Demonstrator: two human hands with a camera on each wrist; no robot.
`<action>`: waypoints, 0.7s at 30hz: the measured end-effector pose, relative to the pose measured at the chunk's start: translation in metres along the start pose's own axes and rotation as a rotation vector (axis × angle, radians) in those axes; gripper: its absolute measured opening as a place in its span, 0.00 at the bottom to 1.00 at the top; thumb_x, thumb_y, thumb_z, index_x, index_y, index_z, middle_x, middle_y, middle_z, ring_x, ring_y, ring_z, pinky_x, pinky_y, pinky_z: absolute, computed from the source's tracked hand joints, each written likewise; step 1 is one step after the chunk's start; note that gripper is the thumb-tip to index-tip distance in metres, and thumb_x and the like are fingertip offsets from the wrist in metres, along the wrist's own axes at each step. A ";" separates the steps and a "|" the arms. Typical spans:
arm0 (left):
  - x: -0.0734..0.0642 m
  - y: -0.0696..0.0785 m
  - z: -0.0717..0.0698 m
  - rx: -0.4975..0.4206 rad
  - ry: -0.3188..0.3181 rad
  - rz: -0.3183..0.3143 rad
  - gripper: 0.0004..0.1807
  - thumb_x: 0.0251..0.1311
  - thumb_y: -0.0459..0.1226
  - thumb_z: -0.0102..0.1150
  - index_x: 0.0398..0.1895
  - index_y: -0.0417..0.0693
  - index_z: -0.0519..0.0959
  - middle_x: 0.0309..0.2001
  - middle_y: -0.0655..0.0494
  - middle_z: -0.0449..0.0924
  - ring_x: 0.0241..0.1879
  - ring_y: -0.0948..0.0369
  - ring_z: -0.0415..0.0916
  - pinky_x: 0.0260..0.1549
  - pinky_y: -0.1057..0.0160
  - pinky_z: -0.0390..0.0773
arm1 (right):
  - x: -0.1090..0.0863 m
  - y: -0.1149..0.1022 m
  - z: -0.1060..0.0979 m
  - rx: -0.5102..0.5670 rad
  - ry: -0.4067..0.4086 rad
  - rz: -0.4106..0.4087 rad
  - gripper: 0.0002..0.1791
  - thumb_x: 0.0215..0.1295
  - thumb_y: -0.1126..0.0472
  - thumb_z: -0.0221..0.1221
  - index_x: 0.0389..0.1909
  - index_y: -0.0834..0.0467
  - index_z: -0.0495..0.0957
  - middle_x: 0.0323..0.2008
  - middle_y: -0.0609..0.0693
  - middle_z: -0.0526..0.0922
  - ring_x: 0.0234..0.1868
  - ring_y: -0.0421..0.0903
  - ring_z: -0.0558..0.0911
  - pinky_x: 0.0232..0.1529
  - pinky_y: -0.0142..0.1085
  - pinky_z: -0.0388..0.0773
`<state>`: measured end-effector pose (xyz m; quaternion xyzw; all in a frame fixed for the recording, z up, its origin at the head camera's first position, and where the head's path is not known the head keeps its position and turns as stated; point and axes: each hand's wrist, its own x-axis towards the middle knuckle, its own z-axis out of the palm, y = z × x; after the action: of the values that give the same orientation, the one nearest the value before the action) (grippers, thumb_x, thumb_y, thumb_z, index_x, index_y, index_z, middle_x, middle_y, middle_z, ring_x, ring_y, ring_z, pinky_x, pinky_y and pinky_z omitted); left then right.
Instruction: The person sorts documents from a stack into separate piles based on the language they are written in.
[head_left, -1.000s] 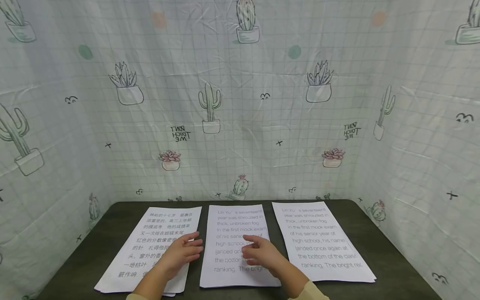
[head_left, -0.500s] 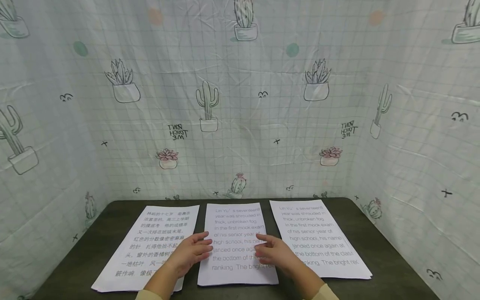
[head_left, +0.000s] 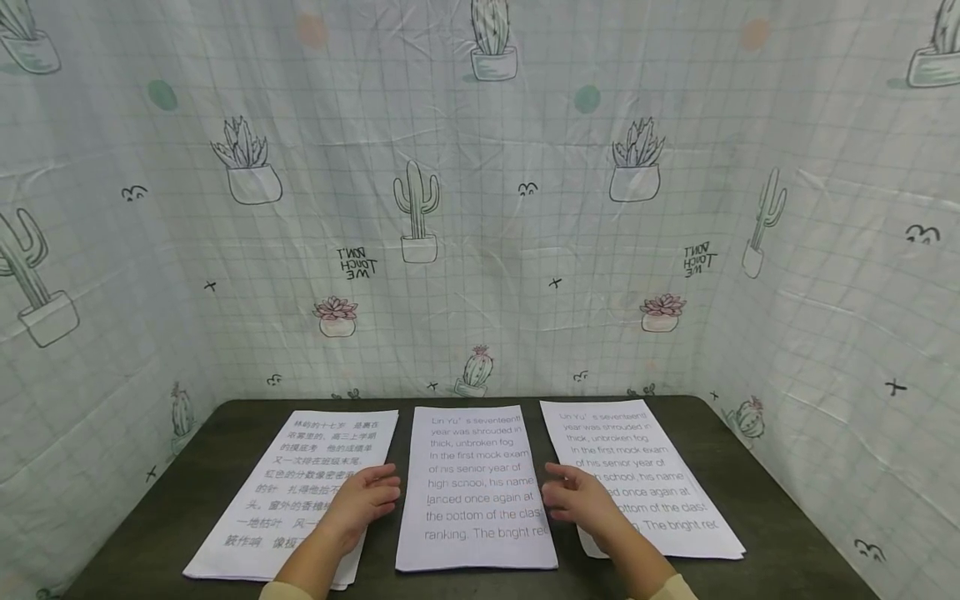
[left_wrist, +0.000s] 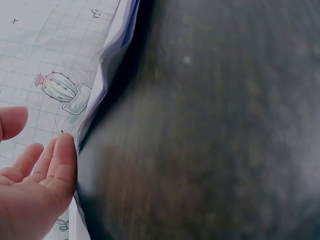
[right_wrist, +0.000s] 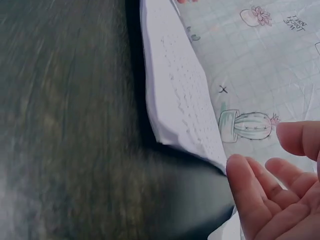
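Observation:
Three stacks of printed white paper lie side by side. The left stack bears Chinese characters; the middle stack and the right stack carry English text. My left hand hovers around the left stack's right edge, fingers relaxed and pointing toward the middle stack. Over the left edge of the right stack is my right hand, its fingertips close to the middle stack's right edge. Nothing is in either hand. Both wrist views show the left hand and the right hand with thumb and fingers apart.
The stacks rest on a dark table with rounded back corners. A pale curtain printed with cacti and a grid encloses the back and both sides.
My right hand has moved rightward from over the middle stack, uncovering its text. My left hand went right to that stack's left edge, then back left. The stacks stay in place.

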<state>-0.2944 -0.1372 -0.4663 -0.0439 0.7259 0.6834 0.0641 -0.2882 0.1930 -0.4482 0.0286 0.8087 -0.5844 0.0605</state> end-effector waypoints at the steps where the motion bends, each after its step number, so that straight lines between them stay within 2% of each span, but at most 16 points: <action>1: 0.000 -0.001 0.000 0.008 0.002 -0.004 0.31 0.59 0.27 0.57 0.66 0.25 0.63 0.60 0.28 0.71 0.57 0.45 0.76 0.53 0.54 0.81 | 0.001 0.001 0.000 -0.009 0.015 0.011 0.28 0.64 0.66 0.58 0.64 0.72 0.67 0.47 0.65 0.82 0.45 0.55 0.85 0.45 0.48 0.85; 5: 0.000 -0.002 0.001 0.057 -0.013 -0.011 0.31 0.58 0.28 0.57 0.65 0.24 0.64 0.61 0.26 0.70 0.59 0.41 0.74 0.53 0.51 0.81 | 0.003 0.006 0.000 -0.043 0.029 0.045 0.28 0.63 0.66 0.58 0.63 0.72 0.69 0.47 0.65 0.82 0.45 0.56 0.85 0.43 0.48 0.85; 8: -0.001 -0.003 0.003 0.094 -0.034 -0.002 0.31 0.57 0.28 0.57 0.64 0.22 0.64 0.60 0.25 0.70 0.57 0.42 0.76 0.51 0.51 0.82 | 0.003 0.007 0.002 -0.066 0.019 0.067 0.27 0.64 0.66 0.58 0.62 0.73 0.68 0.50 0.69 0.80 0.46 0.56 0.85 0.43 0.47 0.85; 11: -0.002 -0.002 0.006 0.132 -0.046 -0.007 0.31 0.56 0.28 0.57 0.62 0.20 0.65 0.57 0.26 0.73 0.50 0.46 0.81 0.48 0.52 0.83 | 0.002 0.007 0.003 -0.087 0.011 0.093 0.27 0.64 0.65 0.58 0.62 0.73 0.69 0.50 0.69 0.80 0.44 0.55 0.85 0.42 0.47 0.85; 15: -0.003 -0.002 0.008 0.176 -0.048 -0.029 0.29 0.56 0.29 0.58 0.60 0.21 0.67 0.51 0.31 0.78 0.40 0.55 0.82 0.43 0.55 0.85 | 0.001 0.007 0.005 -0.104 -0.004 0.119 0.27 0.64 0.64 0.58 0.62 0.74 0.69 0.44 0.64 0.83 0.39 0.51 0.85 0.40 0.46 0.86; 21: -0.002 -0.004 0.011 0.242 -0.026 -0.042 0.25 0.53 0.28 0.60 0.55 0.23 0.73 0.43 0.39 0.81 0.34 0.59 0.82 0.36 0.57 0.86 | 0.002 0.010 0.008 -0.136 -0.031 0.132 0.25 0.63 0.65 0.58 0.59 0.74 0.72 0.40 0.58 0.84 0.37 0.47 0.84 0.38 0.46 0.86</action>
<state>-0.2918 -0.1268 -0.4709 -0.0421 0.8013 0.5896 0.0926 -0.2885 0.1889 -0.4607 0.0683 0.8418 -0.5234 0.1132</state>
